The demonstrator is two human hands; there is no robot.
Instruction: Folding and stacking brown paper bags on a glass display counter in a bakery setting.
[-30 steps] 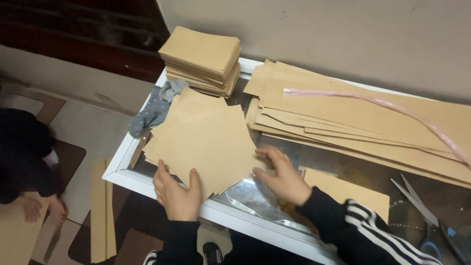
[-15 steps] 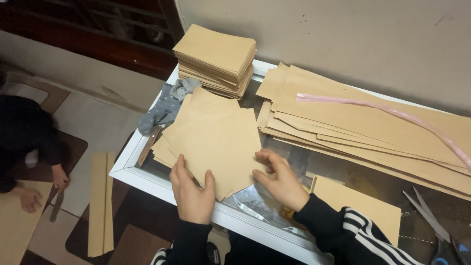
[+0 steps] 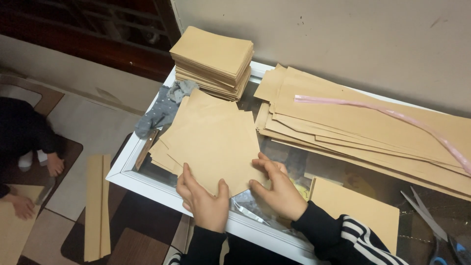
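A loose pile of cut brown paper sheets [image 3: 211,137] lies on the glass table top. My left hand [image 3: 202,198] rests on the pile's near edge, thumb on top, fingers pressing the paper. My right hand [image 3: 277,189] touches the pile's right corner with fingers spread and bent. Both hands hold the sheets at their near corner.
A neat stack of folded brown envelopes [image 3: 213,61] stands at the table's far left. Long brown sheets [image 3: 363,132] with a pink strip [image 3: 392,118] cover the right. A grey cloth [image 3: 162,110], scissors [image 3: 436,230] and another person's hands [image 3: 54,164] on the floor are nearby.
The view has shifted slightly; my hands stay on the pile's near corner, and the right hand's fingers have moved a little along the edge.
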